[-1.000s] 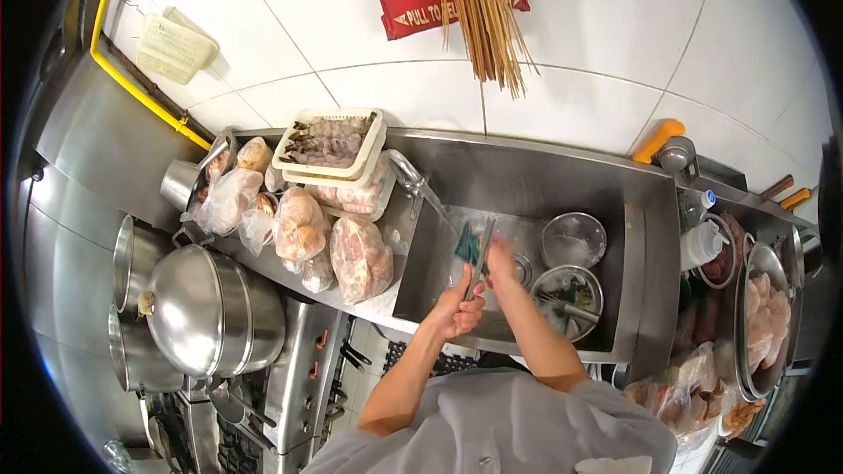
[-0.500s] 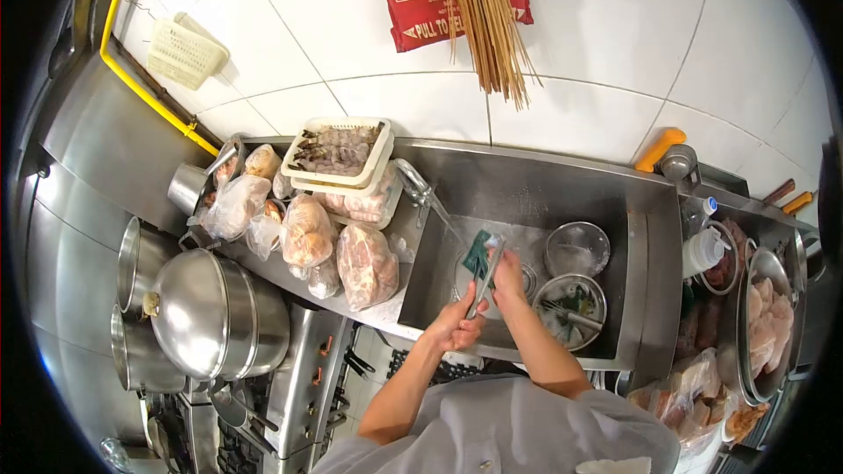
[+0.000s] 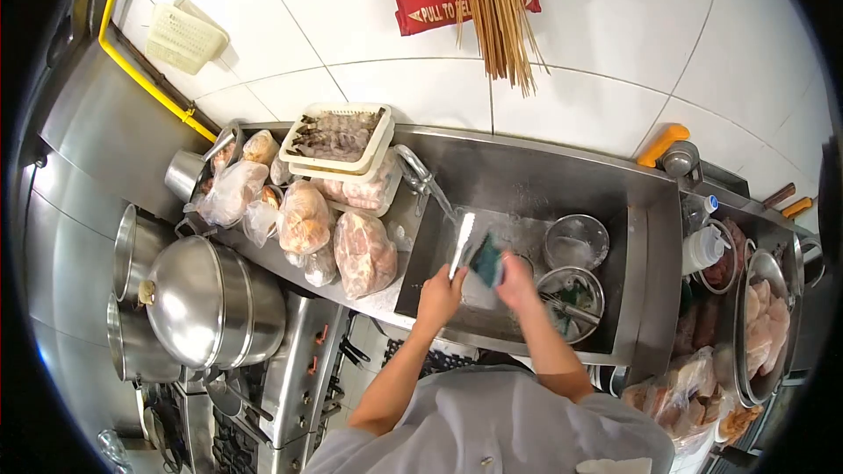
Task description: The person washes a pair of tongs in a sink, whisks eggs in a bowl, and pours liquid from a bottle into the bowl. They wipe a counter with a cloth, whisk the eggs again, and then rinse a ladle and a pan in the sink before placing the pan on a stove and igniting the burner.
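In the head view, the step in hand seems to be the scrubbing of a long metal utensil (image 3: 461, 244) over the sink (image 3: 518, 177); it looks like tongs, but I cannot tell surely. The utensil stands raised in the left hand (image 3: 441, 300), whose fingers are wrapped around its lower end, and its upper end is near the mouth of the faucet (image 3: 420, 175). The right hand (image 3: 520, 285) is blurred; it has hold of a green pad (image 3: 486, 261), though how tightly I cannot tell. The pad is just beside the utensil, apart from it. Two bowls, one clear (image 3: 576, 242) and one with utensils inside (image 3: 571, 305), are to the right. In my judgement, a further stroke calls for a firm left grip on the wet metal and the pad brought against it.

Compared with half a second ago, the utensil now leans toward the faucet, and the pad has passed from its left side to its right.
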### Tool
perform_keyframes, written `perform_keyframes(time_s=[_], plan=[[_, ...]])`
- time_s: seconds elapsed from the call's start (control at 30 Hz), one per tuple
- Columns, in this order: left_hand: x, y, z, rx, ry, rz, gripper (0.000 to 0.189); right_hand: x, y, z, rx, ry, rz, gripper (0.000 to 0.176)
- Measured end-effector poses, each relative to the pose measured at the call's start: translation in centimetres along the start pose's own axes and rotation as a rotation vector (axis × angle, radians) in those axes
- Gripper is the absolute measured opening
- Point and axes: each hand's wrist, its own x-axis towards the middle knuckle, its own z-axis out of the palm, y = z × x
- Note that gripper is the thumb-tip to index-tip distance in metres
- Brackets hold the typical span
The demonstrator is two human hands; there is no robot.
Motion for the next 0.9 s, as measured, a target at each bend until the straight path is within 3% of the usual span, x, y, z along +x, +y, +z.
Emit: perform_keyframes(time_s=[0.03,0.07,0.17,0.27,0.4,0.53,0.63,0.7,0.77,0.8,0.83,0.9], plan=[[-0.5,0.5,0.6,0.175,0.006,0.018,0.032,-1.8,0.2,1.7,-0.349,0.031,-0.111,0.022],[-0.9,1.6,0.8,0.352,0.012,0.040,0.030,-1.5,1.2,2.8,0.107,0.131,0.142,0.021],[-2.1,3.0,0.9,0.372,0.008,0.031,0.023,2.3,1.1,2.1,-0.186,0.242,0.066,0.019],[-1.6,3.3,1.1,0.401,0.004,0.060,0.023,4.4,1.2,1.7,-0.088,0.365,-0.097,0.019],[-2.1,2.3,0.7,0.445,-0.023,0.070,0.022,2.8,2.4,1.7,-0.002,0.403,-0.135,0.017],[-2.6,2.7,0.9,0.383,0.029,0.059,0.024,3.8,1.3,1.3,-0.070,0.209,-0.120,0.018],[-3.3,2.6,-0.6,0.394,-0.005,0.053,0.022,3.7,-3.7,-0.7,-0.781,0.398,-0.464,0.014],[-4.3,0.6,-1.3,0.395,-0.006,0.040,0.023,3.8,-6.5,-4.8,-0.722,0.471,-0.607,0.019],[-3.1,-0.8,-1.7,0.409,-0.020,0.020,0.025,0.3,-10.1,-7.6,-0.920,0.328,-0.521,0.021],[-2.0,-1.0,-1.9,0.408,-0.017,0.012,0.026,-1.5,-11.2,-8.7,-1.227,0.259,-0.369,0.023],[-0.5,-0.7,-2.3,0.415,-0.053,-0.001,0.028,-2.8,-10.8,-10.0,-1.745,0.208,-0.734,0.027],[2.6,-0.6,-2.4,0.417,-0.070,0.014,0.030,-2.3,-10.7,-7.6,-1.686,0.118,-0.972,0.028]])
